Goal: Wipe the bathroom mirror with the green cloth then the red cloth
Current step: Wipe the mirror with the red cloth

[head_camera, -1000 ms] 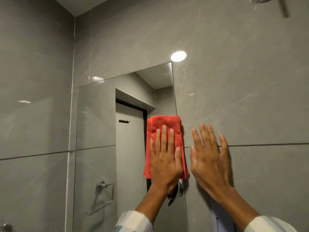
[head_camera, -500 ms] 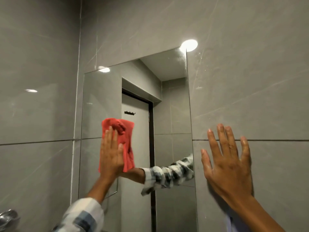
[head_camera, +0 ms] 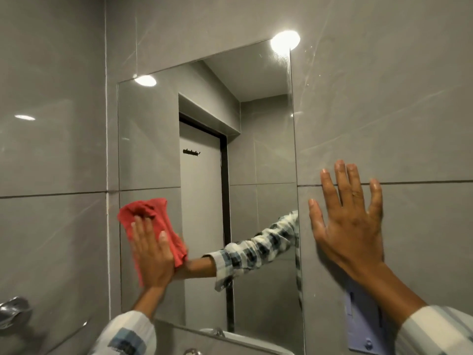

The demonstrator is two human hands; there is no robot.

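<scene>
The frameless bathroom mirror hangs on the grey tiled wall. My left hand presses the crumpled red cloth flat against the mirror's lower left edge, fingers spread over it. My right hand rests flat on the wall tile just right of the mirror, fingers apart, holding nothing. The mirror reflects my checked sleeve and forearm. No green cloth is in view.
A chrome tap fitting sticks out of the left wall at the bottom left. A pale blue switch plate sits on the wall under my right wrist. The basin's rim and tap show at the mirror's bottom edge.
My left hand has swept the red cloth from the mirror's right edge across to its left edge and lower down. My right hand has stayed flat on the wall.
</scene>
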